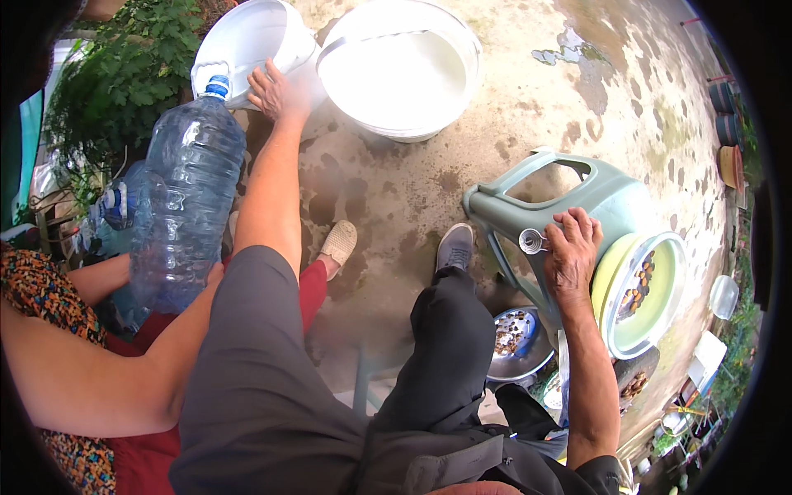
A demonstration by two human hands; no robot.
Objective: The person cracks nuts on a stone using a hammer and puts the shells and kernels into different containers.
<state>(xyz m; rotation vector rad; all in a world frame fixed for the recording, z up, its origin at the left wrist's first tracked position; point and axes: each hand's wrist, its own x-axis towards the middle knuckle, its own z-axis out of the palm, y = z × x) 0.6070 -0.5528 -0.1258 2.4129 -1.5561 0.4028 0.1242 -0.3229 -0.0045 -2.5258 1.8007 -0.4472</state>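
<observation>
My left hand (pixel 275 93) grips the rim of a tilted white plastic bucket (pixel 244 37), its fingers over the edge. The capped neck of a large clear blue-tinted water bottle (pixel 189 204) overlaps that bucket's opening. Two hands of another person, at my left, hold the bottle near its base. My right hand (pixel 572 253) is closed around a tool with a spiral wire head (pixel 531 241); the grip is hidden by my fingers. Below this hand is a grey-green plastic stool (pixel 606 192). Beside my wrist, a yellow-green basin with a clear rim (pixel 671 291) holds several brown pieces.
A big white bucket (pixel 402 74) with a wire handle stands ahead on the stained concrete floor (pixel 532 111). A metal bowl (pixel 526 365) containing brown pieces sits by my leg. Leafy plants (pixel 124 74) and another bottle (pixel 117 201) are at left; pots (pixel 730 167) line the right.
</observation>
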